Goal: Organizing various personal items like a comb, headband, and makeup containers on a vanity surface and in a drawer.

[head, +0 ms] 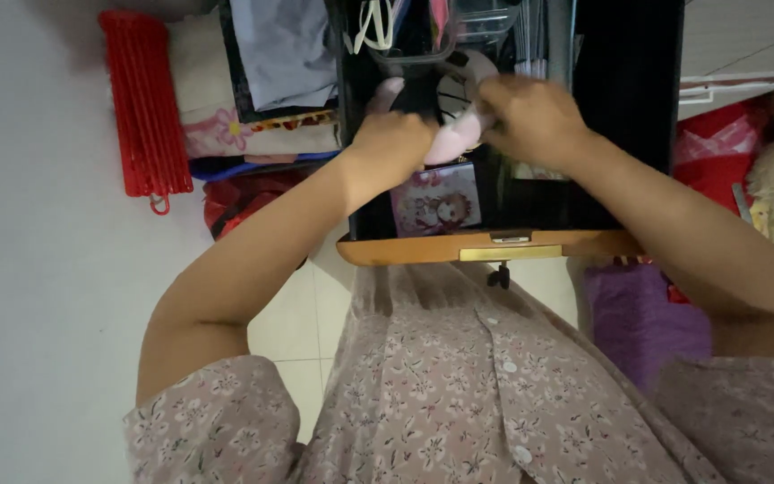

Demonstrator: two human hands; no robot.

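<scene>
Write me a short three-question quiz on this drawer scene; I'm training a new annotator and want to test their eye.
1. True or false: both hands touch the pink fan in the drawer.
2. Which thing lies outside the drawer, on the person's left? A. red rack B. green bucket C. blue shoe
3. What lies in the drawer just below the left hand?

Key:
1. True; the right hand grips it too.
2. A, the red rack.
3. A card with a cartoon picture.
</scene>
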